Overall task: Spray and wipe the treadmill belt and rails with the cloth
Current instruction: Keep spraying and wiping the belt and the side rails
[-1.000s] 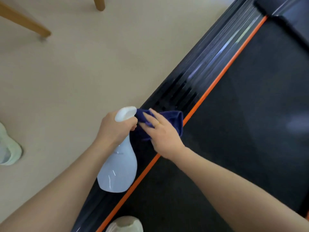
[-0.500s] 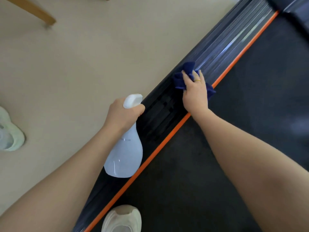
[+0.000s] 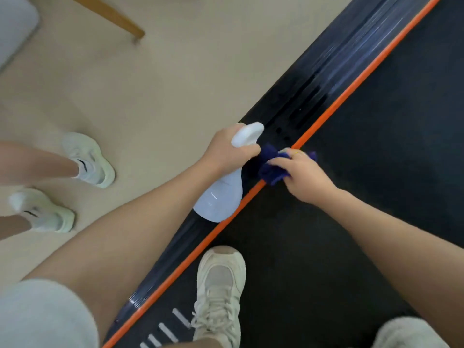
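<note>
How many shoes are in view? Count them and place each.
3. Two white trainers stand on the floor at left, on another person's feet. One cream shoe stands on the treadmill belt. The wearer's other foot is hidden.

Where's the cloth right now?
Centre of the head view: the blue cloth is pinched in the right hand over the orange stripe, beside the spray bottle.

Illumination was soft, even and moderately bright, casting only faint shadows on the floor (image 3: pixel 155 79). Streaked glare lay along the glossy rail (image 3: pixel 351 59). Motion blur softened the whole frame, and wide-angle distortion bent its edges.
</note>
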Tool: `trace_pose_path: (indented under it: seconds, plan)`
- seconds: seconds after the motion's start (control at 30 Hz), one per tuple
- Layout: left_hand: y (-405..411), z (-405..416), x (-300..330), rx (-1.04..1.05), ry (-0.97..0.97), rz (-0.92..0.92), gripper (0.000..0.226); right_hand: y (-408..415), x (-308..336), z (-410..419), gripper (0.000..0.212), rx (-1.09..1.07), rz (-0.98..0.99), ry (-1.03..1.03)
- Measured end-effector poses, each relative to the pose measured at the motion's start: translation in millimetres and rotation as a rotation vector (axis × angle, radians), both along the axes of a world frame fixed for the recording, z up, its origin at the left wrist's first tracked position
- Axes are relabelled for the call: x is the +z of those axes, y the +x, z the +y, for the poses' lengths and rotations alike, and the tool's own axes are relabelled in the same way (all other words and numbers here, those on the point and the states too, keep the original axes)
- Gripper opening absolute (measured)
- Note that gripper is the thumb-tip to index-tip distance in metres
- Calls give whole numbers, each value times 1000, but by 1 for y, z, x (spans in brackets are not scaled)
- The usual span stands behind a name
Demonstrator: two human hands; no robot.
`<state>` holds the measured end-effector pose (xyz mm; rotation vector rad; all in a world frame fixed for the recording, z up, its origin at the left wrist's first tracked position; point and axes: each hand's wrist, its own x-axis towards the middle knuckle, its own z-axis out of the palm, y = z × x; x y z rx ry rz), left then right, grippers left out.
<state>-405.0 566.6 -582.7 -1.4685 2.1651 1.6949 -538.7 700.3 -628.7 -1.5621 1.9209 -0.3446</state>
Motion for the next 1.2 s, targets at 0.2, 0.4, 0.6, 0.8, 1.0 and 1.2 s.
trace_pose_path:
  seconds: [0.2,0.4,0.6,0.8,1.0,1.2]
  plan:
    - [-10,74,5,-522,6,-60,20,-100,20,95,40,-788,-39,285]
    - [-29,105,-11,-433,-74,-137,21,-105,10,163,31,-1072,-140,272]
    - [-53,136,-20,-507,51,-142,11,-79,-7,159,40,-1096,-11,205]
    - [-62,133,-28,-298,189,-80,13,-69,-5,149,39,-1092,118,159]
    - [-55,79,-27,-98,-35,47,18,-65,-36,93,43,-997,64,53]
    - [-46,56,-37,14,-64,96,26,2,-49,65,65,-223,252,79]
